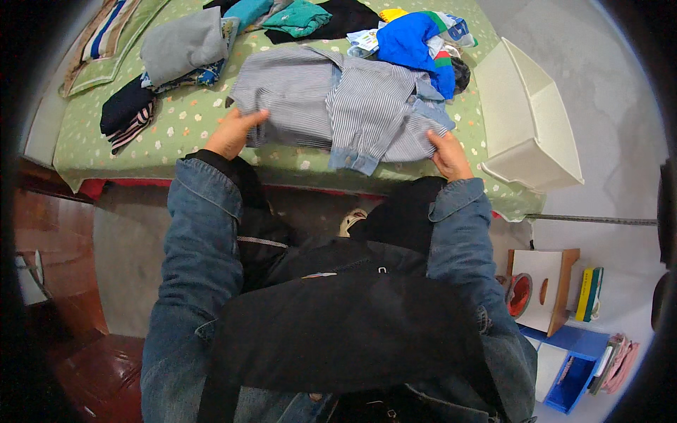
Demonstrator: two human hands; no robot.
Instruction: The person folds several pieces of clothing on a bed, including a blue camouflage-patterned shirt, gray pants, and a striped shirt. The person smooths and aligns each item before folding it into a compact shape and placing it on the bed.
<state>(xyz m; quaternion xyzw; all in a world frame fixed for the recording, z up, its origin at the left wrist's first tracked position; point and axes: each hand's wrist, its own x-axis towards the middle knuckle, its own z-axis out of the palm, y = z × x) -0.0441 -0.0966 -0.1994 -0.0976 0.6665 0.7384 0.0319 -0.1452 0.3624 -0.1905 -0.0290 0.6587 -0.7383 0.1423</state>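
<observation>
A striped grey-and-white shirt (296, 95) with pale denim collar and cuff lies partly folded near the front edge of the bed, its collar to the right. One sleeve (365, 116) is laid across the body, its cuff hanging toward me. My left hand (235, 129) grips the hem end, thumb on top of the cloth and the other fingers hidden beneath. At the opposite end, my right hand (449, 153) pinches the shirt's edge below the collar, again with the thumb above.
A green floral bedspread (206, 143) covers the bed. Folded clothes (182, 45) and a dark folded pile (127, 108) lie left. A blue jacket (410, 42) and teal garment (296, 18) lie beyond the shirt. A white open bin (529, 116) rests on its side at right, by the wall.
</observation>
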